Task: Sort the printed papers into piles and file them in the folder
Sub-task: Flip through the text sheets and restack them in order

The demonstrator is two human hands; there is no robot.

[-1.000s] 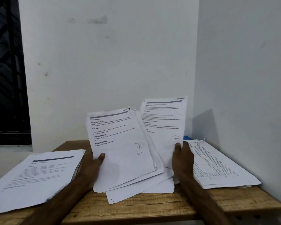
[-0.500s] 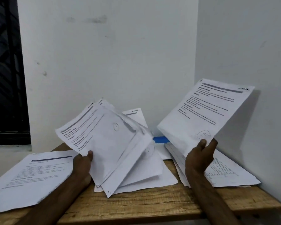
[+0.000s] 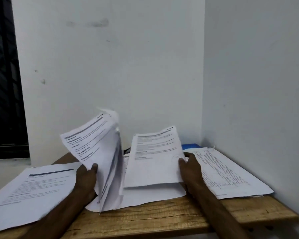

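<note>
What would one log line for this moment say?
left hand: grips sheaf of papers | right hand: holds printed sheet | wooden table: left pile, middle pile, right pile

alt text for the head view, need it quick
A person's left hand grips a fanned sheaf of printed papers upright over a wooden table, while the right hand pinches one sheet by its right edge. A left pile and a right pile lie flat, with a blue folder partly hidden behind.

The blue folder (image 3: 190, 145) sits mostly hidden behind papers (image 3: 223, 169).
</note>
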